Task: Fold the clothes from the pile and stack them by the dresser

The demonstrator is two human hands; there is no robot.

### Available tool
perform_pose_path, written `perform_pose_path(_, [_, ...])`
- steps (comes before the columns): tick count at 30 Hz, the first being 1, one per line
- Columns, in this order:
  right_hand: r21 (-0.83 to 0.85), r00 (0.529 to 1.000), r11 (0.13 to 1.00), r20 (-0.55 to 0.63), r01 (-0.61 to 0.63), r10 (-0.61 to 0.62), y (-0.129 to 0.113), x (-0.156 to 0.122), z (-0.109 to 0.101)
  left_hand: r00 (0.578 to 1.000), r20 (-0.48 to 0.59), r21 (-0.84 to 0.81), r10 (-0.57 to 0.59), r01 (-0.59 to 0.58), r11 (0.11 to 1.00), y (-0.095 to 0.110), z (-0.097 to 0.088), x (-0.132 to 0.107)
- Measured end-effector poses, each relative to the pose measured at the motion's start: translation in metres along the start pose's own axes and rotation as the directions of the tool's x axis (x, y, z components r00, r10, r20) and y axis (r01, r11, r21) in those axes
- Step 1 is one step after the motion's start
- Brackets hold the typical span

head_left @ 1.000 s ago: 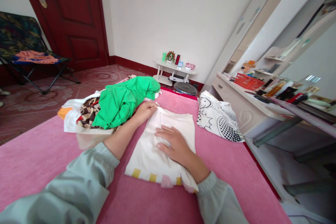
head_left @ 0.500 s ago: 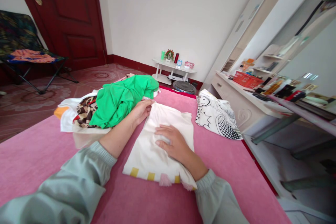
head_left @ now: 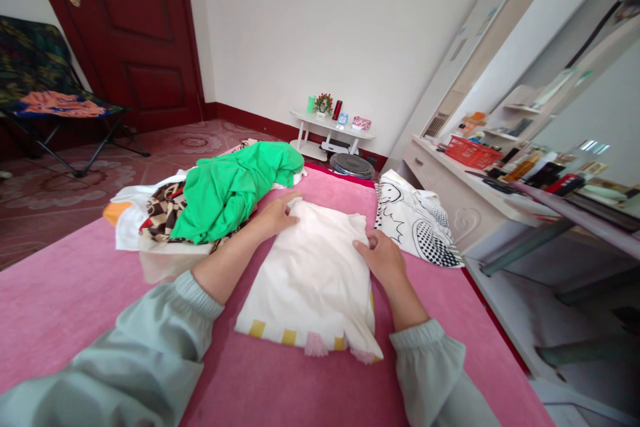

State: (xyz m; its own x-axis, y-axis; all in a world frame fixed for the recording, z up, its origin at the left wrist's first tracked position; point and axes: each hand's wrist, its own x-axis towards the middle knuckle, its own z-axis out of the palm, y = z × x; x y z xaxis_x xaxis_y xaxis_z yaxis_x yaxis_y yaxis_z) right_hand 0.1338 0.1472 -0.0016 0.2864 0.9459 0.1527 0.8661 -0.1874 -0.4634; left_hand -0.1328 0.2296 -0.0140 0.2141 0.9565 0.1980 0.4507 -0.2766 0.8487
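A folded white garment [head_left: 310,273] with yellow blocks and pink tassels along its near edge lies in front of me on the pink bedcover [head_left: 240,387]. At its far left corner, my left hand [head_left: 277,215] pinches the cloth between thumb and fingers. My right hand [head_left: 384,255] grips the garment's right edge near the far end, fingers curled. Left of the garment is a heap of clothes with a green garment [head_left: 225,193] on top. To the right sits a folded white garment with black print [head_left: 413,220], apart from my right hand.
A dressing table [head_left: 430,167] with a red basket [head_left: 473,152] and several bottles stands along the right. Beyond the bed is a small white table [head_left: 333,123] with a plant. A folding chair [head_left: 55,93] holding an orange cloth stands left, by the red door [head_left: 135,33].
My right hand has moved from lying on the middle of the white garment to its right edge and closed there. My left hand's fingers have closed on the far left corner.
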Motion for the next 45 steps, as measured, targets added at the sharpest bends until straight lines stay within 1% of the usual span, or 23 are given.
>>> perform_pose_path(2, [0.019, 0.997, 0.997, -0.007, 0.081, -0.081, -0.001, 0.0, 0.0, 0.991, 0.124, -0.039, 0.051, -0.046, 0.998, 0.004, -0.001, -0.001])
perform_pose_path(3, [0.047, 0.991, 0.99, -0.038, 0.13, -0.128, -0.003, -0.001, -0.001, 0.987, 0.141, -0.041, 0.078, -0.073, 0.997, 0.007, -0.001, -0.001])
perform_pose_path(5, [0.131, 0.961, 0.961, -0.167, 0.244, -0.221, -0.008, -0.001, -0.004, 0.989, 0.045, 0.015, 0.141, -0.142, 0.99, 0.013, -0.002, 0.001])
perform_pose_path(7, [0.188, 0.899, 0.918, -0.343, 0.349, -0.272, -0.012, 0.003, -0.004, 0.969, -0.107, 0.131, 0.223, -0.209, 0.969, 0.018, -0.002, 0.003])
perform_pose_path(8, [0.192, 0.867, 0.905, -0.416, 0.38, -0.276, -0.013, 0.006, -0.002, 0.954, -0.149, 0.21, 0.26, -0.226, 0.951, 0.019, 0.0, 0.004])
perform_pose_path(9, [0.185, 0.845, 0.901, -0.46, 0.391, -0.272, -0.013, 0.01, 0.001, 0.946, -0.156, 0.29, 0.285, -0.232, 0.929, 0.018, 0.002, 0.005])
perform_pose_path(10, [0.177, 0.843, 0.906, -0.468, 0.385, -0.267, -0.011, 0.014, 0.005, 0.946, -0.137, 0.361, 0.293, -0.228, 0.904, 0.016, 0.004, 0.005])
perform_pose_path(12, [0.164, 0.884, 0.926, -0.393, 0.34, -0.254, -0.006, 0.022, 0.014, 0.962, -0.063, 0.457, 0.264, -0.208, 0.865, 0.009, 0.009, 0.004])
perform_pose_path(14, [0.129, 0.914, 0.944, -0.317, 0.304, -0.252, -0.003, 0.025, 0.019, 0.977, -0.022, 0.493, 0.213, -0.175, 0.852, 0.005, 0.013, 0.002])
perform_pose_path(15, [0.096, 0.912, 0.948, -0.317, 0.305, -0.261, -0.003, 0.025, 0.018, 0.98, -0.021, 0.51, 0.2, -0.161, 0.845, 0.006, 0.013, 0.0])
perform_pose_path(17, [0.032, 0.88, 0.939, -0.362, 0.341, -0.307, -0.008, 0.022, 0.011, 0.979, -0.022, 0.57, 0.205, -0.156, 0.807, 0.017, 0.012, -0.004])
perform_pose_path(19, [0.01, 0.852, 0.907, -0.347, 0.421, -0.392, -0.019, 0.016, 0.003, 0.971, 0.036, 0.606, 0.236, -0.209, 0.768, 0.033, 0.013, -0.008])
perform_pose_path(21, [0.02, 0.84, 0.86, -0.228, 0.51, -0.493, -0.027, 0.01, 0.001, 0.954, 0.16, 0.572, 0.253, -0.299, 0.764, 0.047, 0.018, -0.013])
perform_pose_path(23, [-0.001, 0.844, 0.845, -0.057, 0.535, -0.534, -0.028, 0.006, 0.008, 0.933, 0.274, 0.527, 0.233, -0.348, 0.775, 0.05, 0.028, -0.018])
perform_pose_path(26, [-0.1, 0.895, 0.896, 0.168, 0.432, -0.413, -0.018, 0.005, 0.026, 0.934, 0.331, 0.549, 0.138, -0.309, 0.776, 0.035, 0.044, -0.024])
perform_pose_path(28, [-0.149, 0.915, 0.915, 0.22, 0.374, -0.338, -0.01, 0.006, 0.034, 0.938, 0.336, 0.568, 0.092, -0.279, 0.774, 0.022, 0.049, -0.025])
perform_pose_path(31, [-0.188, 0.922, 0.915, 0.232, 0.356, -0.311, -0.005, 0.005, 0.035, 0.938, 0.335, 0.574, 0.085, -0.275, 0.771, 0.016, 0.05, -0.027])
perform_pose_path(34, [-0.207, 0.908, 0.909, 0.299, 0.362, -0.294, -0.008, 0.0, 0.024, 0.928, 0.37, 0.585, 0.048, -0.273, 0.764, 0.025, 0.044, -0.037])
perform_pose_path(38, [-0.237, 0.852, 0.902, 0.477, 0.361, -0.216, -0.026, -0.021, -0.008, 0.879, 0.478, 0.561, -0.005, -0.301, 0.771, 0.041, 0.031, -0.067])
perform_pose_path(40, [-0.228, 0.848, 0.893, 0.468, 0.388, -0.249, -0.037, -0.041, -0.026, 0.855, 0.518, 0.544, -0.003, -0.327, 0.773, 0.046, 0.023, -0.088])
perform_pose_path(41, [-0.202, 0.856, 0.885, 0.412, 0.42, -0.313, -0.041, -0.055, -0.033, 0.848, 0.531, 0.534, 0.014, -0.346, 0.772, 0.047, 0.019, -0.099])
perform_pose_path(43, [-0.135, 0.853, 0.853, 0.23, 0.504, -0.468, -0.039, -0.086, -0.042, 0.837, 0.542, 0.503, 0.083, -0.401, 0.765, 0.045, 0.008, -0.123])
perform_pose_path(45, [-0.081, 0.833, 0.829, 0.097, 0.553, -0.545, -0.024, -0.118, -0.04, 0.824, 0.539, 0.463, 0.176, -0.464, 0.755, 0.038, -0.002, -0.146])
